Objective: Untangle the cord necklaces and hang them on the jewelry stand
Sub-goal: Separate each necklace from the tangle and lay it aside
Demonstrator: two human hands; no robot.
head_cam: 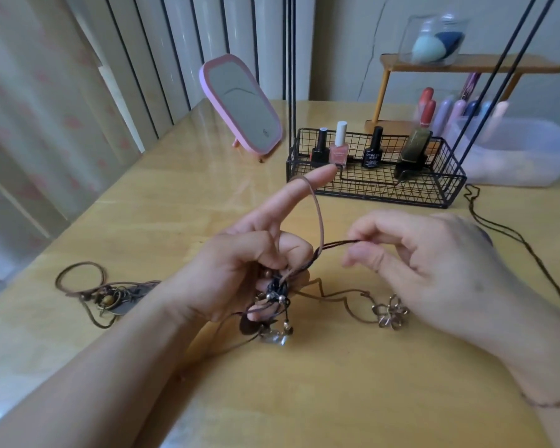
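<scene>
My left hand (240, 263) grips a knot of tangled cord necklaces (277, 294) with beads and small pendants above the table. Its index finger points up with a light brown cord loop (320, 218) hooked over it. My right hand (434, 263) pinches a dark brown cord strand (340, 244) that runs out of the knot to the right. A tan cord with a metal flower pendant (390, 313) lies on the table under my right hand. Another necklace bundle (107, 294) lies at the left. The jewelry stand's black rods (291, 76) rise from a wire basket (379, 189).
The basket holds several nail polish bottles (338, 147). A pink mirror (243, 105) stands behind at the left. A wooden shelf (466, 66) with sponges in a clear case and a plastic box (527, 150) sit at the back right. A dark cord (511, 234) trails along the right.
</scene>
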